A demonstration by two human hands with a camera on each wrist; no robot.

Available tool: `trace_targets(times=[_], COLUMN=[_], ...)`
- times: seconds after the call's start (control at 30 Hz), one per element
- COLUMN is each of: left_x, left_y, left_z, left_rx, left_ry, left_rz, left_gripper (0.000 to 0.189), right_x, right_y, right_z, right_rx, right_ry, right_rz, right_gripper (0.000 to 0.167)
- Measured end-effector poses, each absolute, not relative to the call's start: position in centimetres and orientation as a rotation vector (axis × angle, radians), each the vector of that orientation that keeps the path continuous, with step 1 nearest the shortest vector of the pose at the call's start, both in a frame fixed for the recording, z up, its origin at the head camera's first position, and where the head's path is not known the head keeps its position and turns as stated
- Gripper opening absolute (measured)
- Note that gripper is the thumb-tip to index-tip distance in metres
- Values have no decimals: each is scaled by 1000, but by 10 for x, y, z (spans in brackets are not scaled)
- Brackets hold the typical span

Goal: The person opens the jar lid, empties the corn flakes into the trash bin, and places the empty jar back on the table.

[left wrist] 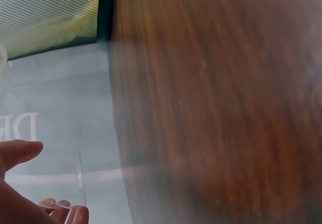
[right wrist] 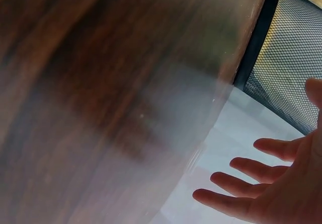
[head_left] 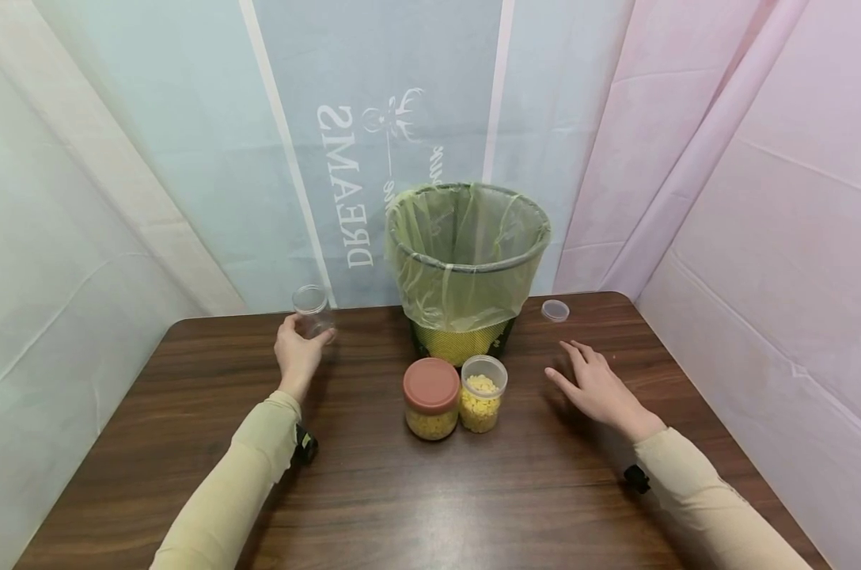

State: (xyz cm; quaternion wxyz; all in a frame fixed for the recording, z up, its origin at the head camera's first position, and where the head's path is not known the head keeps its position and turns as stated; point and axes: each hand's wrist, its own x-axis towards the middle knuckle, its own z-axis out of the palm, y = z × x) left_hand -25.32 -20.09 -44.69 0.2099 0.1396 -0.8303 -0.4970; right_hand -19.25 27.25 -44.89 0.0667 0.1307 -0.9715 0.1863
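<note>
My left hand grips a clear, see-through plastic jar near the table's back left; in the left wrist view its thumb and fingers curl about the jar's sides. My right hand holds nothing, its fingers spread above the table's right side. Near it, toward the back edge, lies a round translucent lid. In the middle, a jar with a reddish-pink lid and yellowish contents stands beside a lidless clear jar of yellow pieces.
Behind the two middle jars stands a black mesh bin with a pale green bag folded over its rim. The brown wooden table ends against hanging cloth at the back and sides.
</note>
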Motion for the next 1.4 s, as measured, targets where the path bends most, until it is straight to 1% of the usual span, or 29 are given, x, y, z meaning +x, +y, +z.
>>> trace_targets(times=[0.5,0.8,1.13,1.4], left_x=[-271,-277,-282,-286], left_y=[-219,-230,-238,-242], left_z=[-456,-461,-460,-457], left_rx=[527,629,681,721], left_ry=[-2330,-2314,-2343,-2364], left_rz=[-1427,-1467,-1525,-1564], left_gripper=[59,64,67,63], right_x=[-191,-190,-190,-189], right_y=[278,278,279,281], right_z=[-449,-449,-449,-447], right_rx=[373,374,366,353], right_ry=[-2939,-2941,-2943,-2955], right_rz=[550,549,540,545], right_gripper=[71,72,72,72])
